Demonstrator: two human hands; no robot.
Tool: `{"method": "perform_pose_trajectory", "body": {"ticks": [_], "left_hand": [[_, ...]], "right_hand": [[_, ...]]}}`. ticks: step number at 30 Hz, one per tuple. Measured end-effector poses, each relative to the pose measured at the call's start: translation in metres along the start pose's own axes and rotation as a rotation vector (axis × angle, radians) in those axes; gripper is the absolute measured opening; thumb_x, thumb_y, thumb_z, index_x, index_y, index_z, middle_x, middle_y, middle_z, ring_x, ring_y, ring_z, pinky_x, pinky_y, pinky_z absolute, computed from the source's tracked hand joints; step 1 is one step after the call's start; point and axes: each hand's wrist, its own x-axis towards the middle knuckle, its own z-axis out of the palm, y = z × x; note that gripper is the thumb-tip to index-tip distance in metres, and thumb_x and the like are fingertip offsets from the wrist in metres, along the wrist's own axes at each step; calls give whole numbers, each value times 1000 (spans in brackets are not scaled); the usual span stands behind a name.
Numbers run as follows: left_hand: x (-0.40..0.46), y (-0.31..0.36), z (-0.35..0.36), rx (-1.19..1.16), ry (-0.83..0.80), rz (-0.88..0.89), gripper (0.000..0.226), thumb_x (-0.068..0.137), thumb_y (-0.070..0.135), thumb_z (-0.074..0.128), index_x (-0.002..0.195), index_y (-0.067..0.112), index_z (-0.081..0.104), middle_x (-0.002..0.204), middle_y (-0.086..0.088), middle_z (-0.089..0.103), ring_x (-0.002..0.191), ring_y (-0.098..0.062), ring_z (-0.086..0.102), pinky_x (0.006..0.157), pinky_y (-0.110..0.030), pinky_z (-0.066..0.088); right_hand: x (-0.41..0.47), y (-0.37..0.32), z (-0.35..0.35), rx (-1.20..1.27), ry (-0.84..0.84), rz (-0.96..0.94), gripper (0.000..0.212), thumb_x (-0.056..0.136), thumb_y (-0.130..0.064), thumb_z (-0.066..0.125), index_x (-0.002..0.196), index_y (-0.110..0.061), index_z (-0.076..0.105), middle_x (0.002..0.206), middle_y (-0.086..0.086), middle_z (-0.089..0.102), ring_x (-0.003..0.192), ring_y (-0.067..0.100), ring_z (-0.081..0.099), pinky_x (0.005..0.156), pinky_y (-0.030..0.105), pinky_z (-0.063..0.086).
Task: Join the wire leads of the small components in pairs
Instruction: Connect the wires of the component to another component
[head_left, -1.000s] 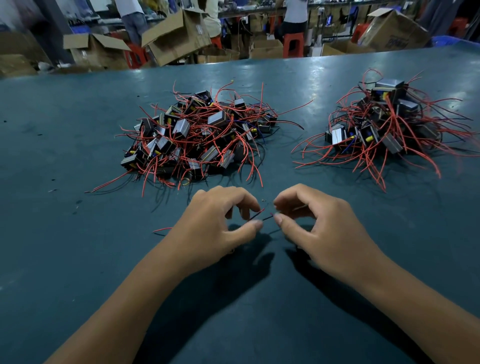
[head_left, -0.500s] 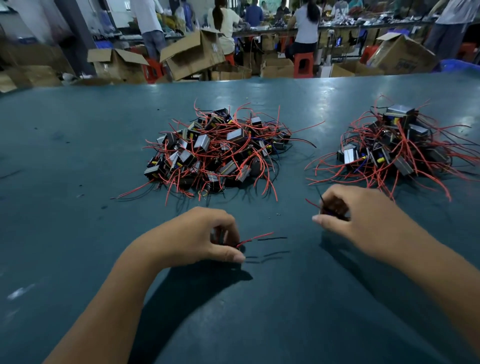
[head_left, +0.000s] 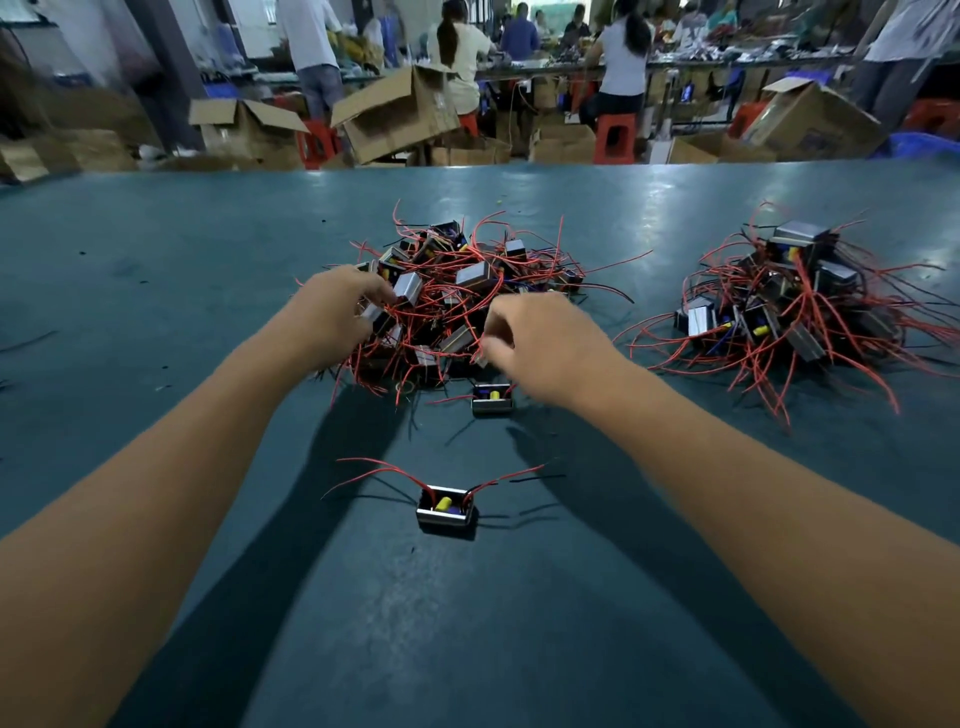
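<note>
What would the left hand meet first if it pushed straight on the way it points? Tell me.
The left hand points away from the person into the near pile of components. Its fingertips are already at a grey component on the pile's left edge, so probably that one first; whether they touch it is unclear.

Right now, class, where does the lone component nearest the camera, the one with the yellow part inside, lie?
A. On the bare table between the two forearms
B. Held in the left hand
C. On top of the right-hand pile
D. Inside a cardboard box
A: the component rests alone on the green table, its red leads spread out, while both hands reach into the middle pile beyond it.
</note>
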Motion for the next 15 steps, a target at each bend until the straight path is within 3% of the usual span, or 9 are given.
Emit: {"method": "perform_pose_trajectory", "body": {"ticks": [2,4,7,10,15], "left_hand": [[3,1,1,43,-80,16,42,85,-6,67,121,15,68,121,-9,57,106,-25,52,94,-37,42],[3,3,4,34,-78,0,44,83,-4,72,122,14,66,125,-10,54,111,-28,52,97,-39,43],[-1,6,11,24,-46,-17,45,84,-8,67,125,12,64,129,-14,51,116,-32,51,100,-42,45],[-5,6,14,27,-33,-43,45,87,-5,63,130,10,61,134,-15,50,122,-35,48,104,-45,42],[-12,1,11,-27,258,-74,28,92,-1,53,116,4,65,122,-17,59,116,-35,52,102,-41,40]], "right_hand": [[16,2,-7,23,137,1,9,94,-18,53,90,-17,60,88,3,67,84,24,61,75,38,51],[43,4,-11,-11,175,-21,13,94,-10,51,102,-14,61,98,6,67,93,26,60,78,36,48],[83,10,-7,-174,20,-30,30,96,-9,52,126,-8,53,119,13,61,111,31,54,92,45,50],[104,15,0,-363,-86,-26,29,96,-20,59,121,-6,56,121,16,60,111,34,56,92,45,51],[102,20,-11,-300,2,1,28,96,-23,59,117,-5,56,121,18,55,109,34,56,89,41,47]]}}
